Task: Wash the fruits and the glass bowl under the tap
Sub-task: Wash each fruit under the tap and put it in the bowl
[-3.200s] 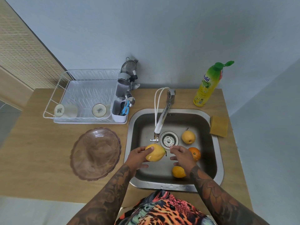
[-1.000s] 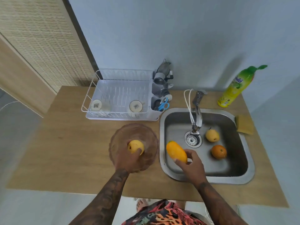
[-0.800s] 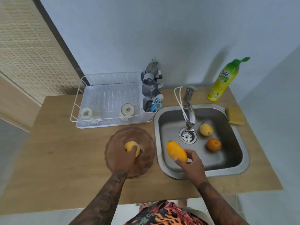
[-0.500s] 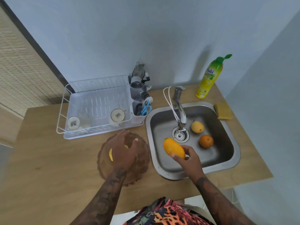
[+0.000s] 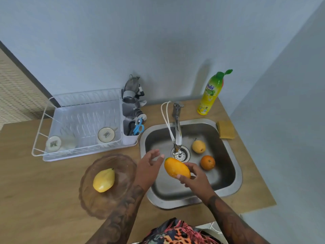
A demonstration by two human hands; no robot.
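An orange-yellow mango (image 5: 176, 167) is held by my right hand (image 5: 195, 178) over the steel sink (image 5: 233, 173), just below the tap (image 5: 177, 136). My left hand (image 5: 148, 169) hovers with spread fingers beside the mango, over the sink's left rim, holding nothing. A yellow mango (image 5: 103, 180) lies in the brown-tinted glass bowl (image 5: 98, 203) on the counter left of the sink. On the sink floor sit a yellow pear (image 5: 198, 146) and an orange (image 5: 207, 162).
A white dish rack (image 5: 79, 125) with two upturned cups and a utensil caddy stands behind the bowl. A yellow dish-soap bottle (image 5: 210, 95) and a yellow sponge (image 5: 225, 129) sit at the sink's back right. The wooden counter (image 5: 35, 191) ends close to my body.
My left hand let go of the yellow mango in the bowl and moved right to the sink. My right hand kept the orange-yellow mango over the sink. The camera swung right.
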